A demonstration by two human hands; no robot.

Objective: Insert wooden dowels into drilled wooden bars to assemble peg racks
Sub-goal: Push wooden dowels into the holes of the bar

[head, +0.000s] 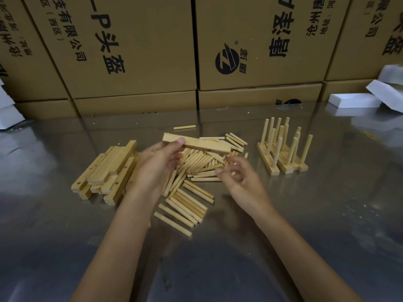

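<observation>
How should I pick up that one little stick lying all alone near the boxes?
Pinch the lone dowel around its middle, coming straight down from above. It lies flat on the shiny table with bare space on both long sides, so a thumb and finger can close across its thin round body there without it tipping.

The shiny metal table (305, 214) carries a stack of drilled bars (106, 171), a scattered heap of dowels (187, 199), finished peg racks (283, 153), 1 stray dowel (184, 127) and white blocks (355, 100).

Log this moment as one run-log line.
left hand: holds bar | right hand: over dowels, grip unclear | racks: right
</observation>
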